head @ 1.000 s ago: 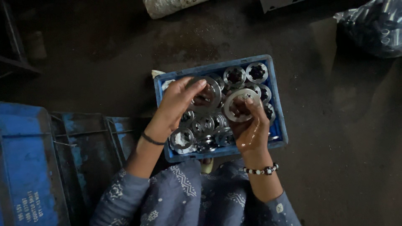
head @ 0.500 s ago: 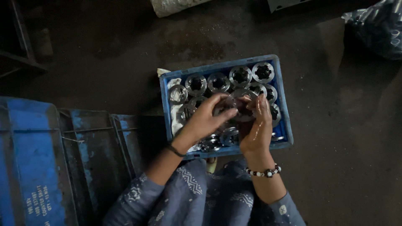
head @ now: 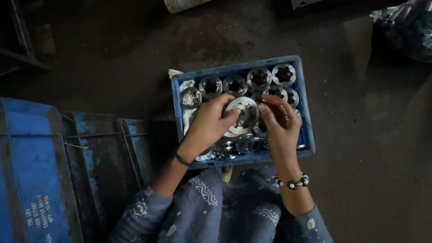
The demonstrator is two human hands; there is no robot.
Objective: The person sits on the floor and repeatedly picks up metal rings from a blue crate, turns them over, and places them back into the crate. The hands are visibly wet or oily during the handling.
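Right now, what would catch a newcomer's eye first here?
The blue crate at centre, packed with shiny metal rings. Over it, the left hand and right hand hold one ring between them. A bigger blue bin sits at far left.

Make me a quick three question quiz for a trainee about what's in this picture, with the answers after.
1. True or false: the blue crate holds round metal parts.
2. Which hand grips the round metal disc lifted above the crate: A) left, B) right, C) neither?
3. Fill in: the right hand wears a beaded ____ at the wrist.

Key
1. True; shiny ring-shaped parts stand in rows along the far side.
2. A; the left hand's fingers curl over the disc's rim, while the right hand touches its other edge.
3. Bracelet.
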